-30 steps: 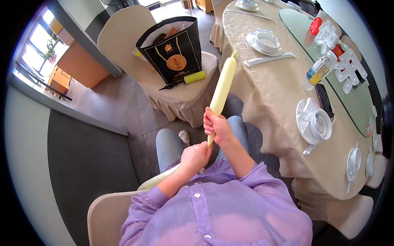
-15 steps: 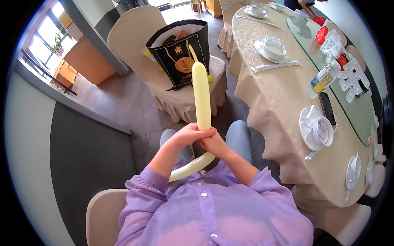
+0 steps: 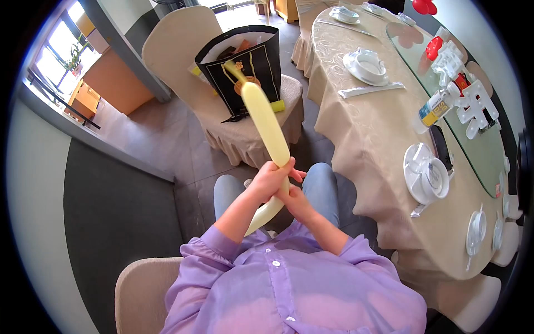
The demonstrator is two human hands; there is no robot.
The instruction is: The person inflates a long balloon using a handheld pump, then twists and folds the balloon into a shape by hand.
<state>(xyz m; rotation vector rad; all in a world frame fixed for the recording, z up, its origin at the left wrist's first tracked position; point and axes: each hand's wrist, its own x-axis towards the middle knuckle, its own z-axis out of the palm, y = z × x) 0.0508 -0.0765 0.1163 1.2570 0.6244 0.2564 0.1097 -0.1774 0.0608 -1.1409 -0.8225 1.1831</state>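
A long pale-yellow modelling balloon point(image 3: 266, 123) passes through both of my hands. Its upper part leans up and to the left, ending in a thin uninflated tip. My left hand point(image 3: 271, 177) is wrapped around the balloon just below that upper part. Right beneath it, my right hand point(image 3: 295, 199) grips the balloon too, with some of its fingers stretched out behind. The lower section bends off to the left over my lap, and my left forearm partly covers it. Where the hands meet, the balloon is largely hidden.
Ahead stands a covered chair point(image 3: 172, 44) carrying a black paper bag point(image 3: 261, 67). On my right is a table point(image 3: 356, 125) with wrapped dishes point(image 3: 366, 67), a bottle point(image 3: 435, 108), a dark phone-like object point(image 3: 442, 147) and white plastic pieces point(image 3: 475, 108). A red balloon point(image 3: 425, 6) shows at the far side.
The balloon's upper part has tilted from upright to the left. My hands have shifted from being clasped together to the left one sitting above the right, with some fingers now extended.
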